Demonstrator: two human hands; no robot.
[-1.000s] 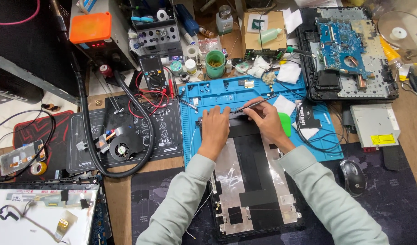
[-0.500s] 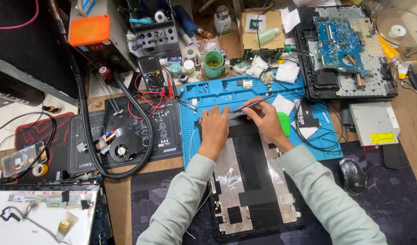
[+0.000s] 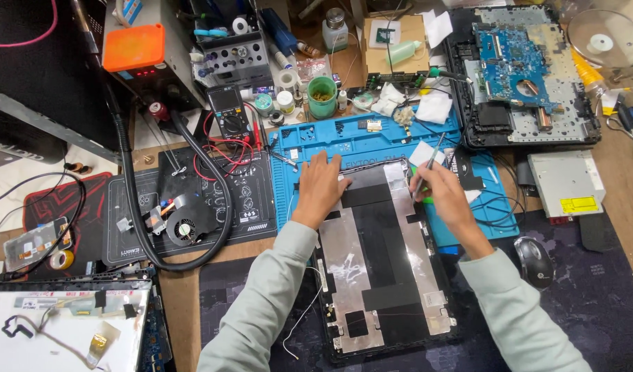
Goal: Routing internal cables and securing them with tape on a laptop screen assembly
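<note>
Both hands have drawn apart since a second ago: the right hand [image 3: 446, 194] has slid out to the panel's right edge, the left hand [image 3: 321, 186] sits near its top left.

Nearest: black laptop screen back panel with silver foil strips [image 3: 382, 262], lying flat across the dark desk mat and the blue silicone repair mat [image 3: 351, 138] on the bench, its back exposed and a thin white cable trailing off its lower left. Left hand flat, fingers spread, pressing the top edge, gripping nothing. Right hand pinched round a slim metal tool [image 3: 432, 157], tip at the upper right edge. Judging by this, the panel looks stripped but edge work is unfinished. Farther off: black laptop base with bare blue circuit board [image 3: 523, 76], apart, not rejoined.
</note>
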